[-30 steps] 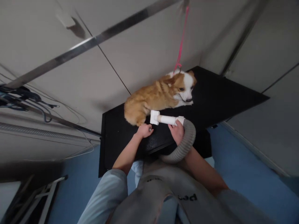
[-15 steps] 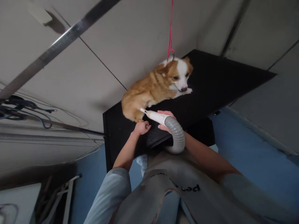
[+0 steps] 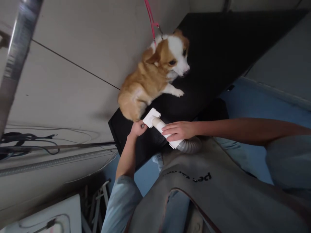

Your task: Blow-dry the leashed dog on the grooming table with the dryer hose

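A tan-and-white dog [image 3: 143,79] lies on the black grooming table [image 3: 218,48], its head raised and one white front leg stretched out. My left hand [image 3: 138,128] is closed at the end of the dog's hind leg, with a small dark bit showing in the fist; the paw itself is mostly hidden. From above, my right hand [image 3: 178,130] wraps round a white pet vacuum brush [image 3: 161,126] with a wide flat head. Its head is close beside my left hand, near the dog's rump. A grey ribbed hose [image 3: 190,146] runs from the brush's lower end.
A pink leash [image 3: 151,19] rises from the dog's neck. At left stand a metal pole [image 3: 17,48] and hanging dark cables [image 3: 29,142]. A pale wall [image 3: 85,48] borders the table's far side, and a white panel [image 3: 73,210] lies at lower left.
My right hand has shifted from beside the brush to over it, and the brush has turned so its wide head shows. The dog's head has lifted. The view has tilted.
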